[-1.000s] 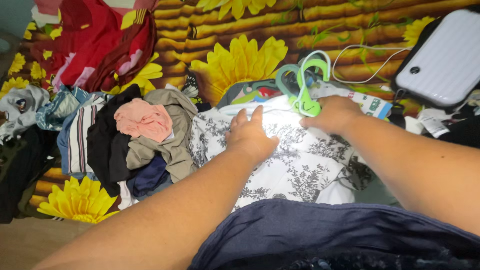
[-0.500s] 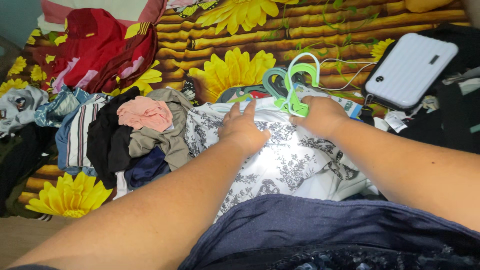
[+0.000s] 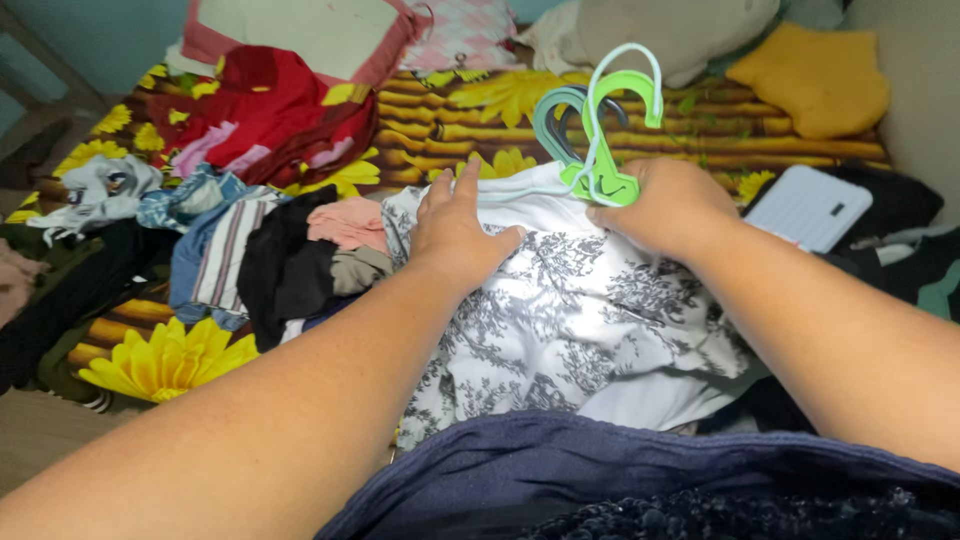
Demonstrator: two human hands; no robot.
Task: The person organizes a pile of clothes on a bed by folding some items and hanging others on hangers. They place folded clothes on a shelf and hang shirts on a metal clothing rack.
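Right hand grips the green hangers at their neck, fingers curled round them, hooks standing up over the top of the shirt. Left hand lies flat with fingers spread, pressing the white grey-print shirt near its collar. The shirt lies on the bed close to the near edge, in front of the person's lap, partly draped over the dark blue garment.

Change: a second ago the hangers lay low against the bedspread past the shirt; now they are raised and the shirt top has come up with them, bunched under both hands. Left hand has kept its flat press on the cloth throughout. Judged from that, the hanger looks seated in the neck opening, though the opening itself is hidden by the hands.

Clothes pile sits left of the shirt, toward the bed's left edge. White case lies at the right edge. Red blanket at the far left corner.
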